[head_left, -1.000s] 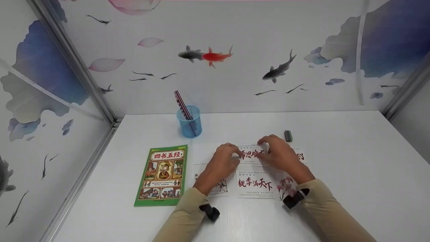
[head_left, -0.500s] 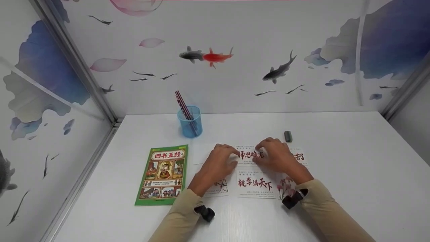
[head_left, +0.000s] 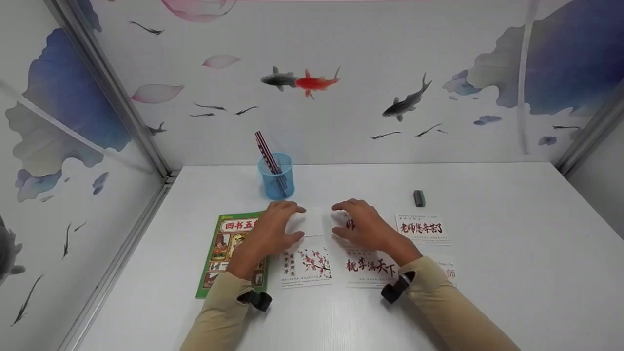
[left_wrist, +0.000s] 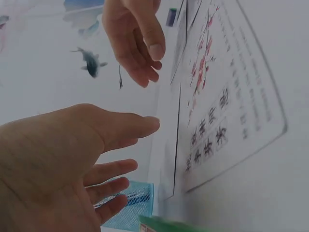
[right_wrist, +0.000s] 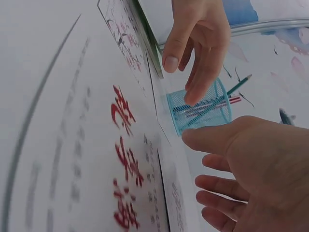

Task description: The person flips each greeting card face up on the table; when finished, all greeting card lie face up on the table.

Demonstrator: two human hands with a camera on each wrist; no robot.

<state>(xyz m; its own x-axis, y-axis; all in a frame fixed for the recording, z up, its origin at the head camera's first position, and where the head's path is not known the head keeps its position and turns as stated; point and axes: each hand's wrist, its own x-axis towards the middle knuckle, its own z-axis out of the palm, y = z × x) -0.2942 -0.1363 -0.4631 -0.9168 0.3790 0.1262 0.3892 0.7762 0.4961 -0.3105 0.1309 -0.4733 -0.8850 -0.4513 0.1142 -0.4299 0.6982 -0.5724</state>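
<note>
Both hands sit open over the white table [head_left: 487,273], fingers relaxed and holding nothing. My left hand [head_left: 279,225] is at the left edge of a blank white card [head_left: 312,223], its wrist over the green book [head_left: 229,253]. My right hand [head_left: 355,225] is at that card's right edge and covers most of a red-lettered card behind it. In the left wrist view the left hand [left_wrist: 96,159] hovers beside the plum blossom card [left_wrist: 217,96]. In the right wrist view the right hand [right_wrist: 241,169] floats above a red calligraphy card [right_wrist: 125,159]. Whether the fingertips touch the paper I cannot tell.
A plum blossom card [head_left: 307,261] and a red calligraphy card [head_left: 370,265] lie near me; another lettered card [head_left: 421,227] lies to the right. A blue mesh cup [head_left: 276,175] with pencils stands behind, and a small dark eraser [head_left: 419,197] lies far right. Panel walls enclose the table.
Both hands have moved left, off the middle lettered card and to the blank white card. The lettered card at the right and the blossom card are now uncovered.
</note>
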